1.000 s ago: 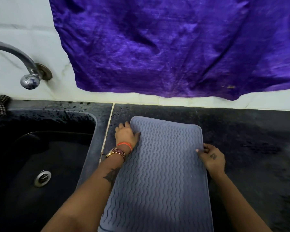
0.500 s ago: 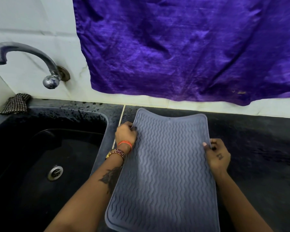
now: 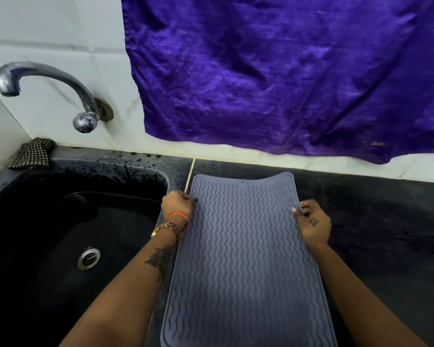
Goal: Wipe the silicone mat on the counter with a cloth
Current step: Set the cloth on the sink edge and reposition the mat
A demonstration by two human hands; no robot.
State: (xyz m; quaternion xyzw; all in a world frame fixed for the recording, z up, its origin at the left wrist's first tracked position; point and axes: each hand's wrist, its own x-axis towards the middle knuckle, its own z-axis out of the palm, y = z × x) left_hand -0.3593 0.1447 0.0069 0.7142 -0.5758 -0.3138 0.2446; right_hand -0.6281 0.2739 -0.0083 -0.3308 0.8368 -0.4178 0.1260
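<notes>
A grey silicone mat (image 3: 243, 251) with wavy ridges lies lengthwise over the black counter (image 3: 373, 221), just right of the sink. Its far end bows upward between my hands. My left hand (image 3: 177, 204) grips the mat's left edge near the far corner. My right hand (image 3: 312, 222) pinches the right edge, thumb on top. A small checked cloth (image 3: 32, 154) lies crumpled at the sink's back left corner, far from both hands.
A black sink (image 3: 60, 246) with a metal drain (image 3: 88, 257) fills the left. A chrome tap (image 3: 48, 91) juts from the white tiled wall above it. A purple cloth (image 3: 286, 71) hangs over the wall behind the counter.
Both hands closed on the mat's side edges and raised its far end, which now bows. The camera view shifted left, showing more of the sink and tap.
</notes>
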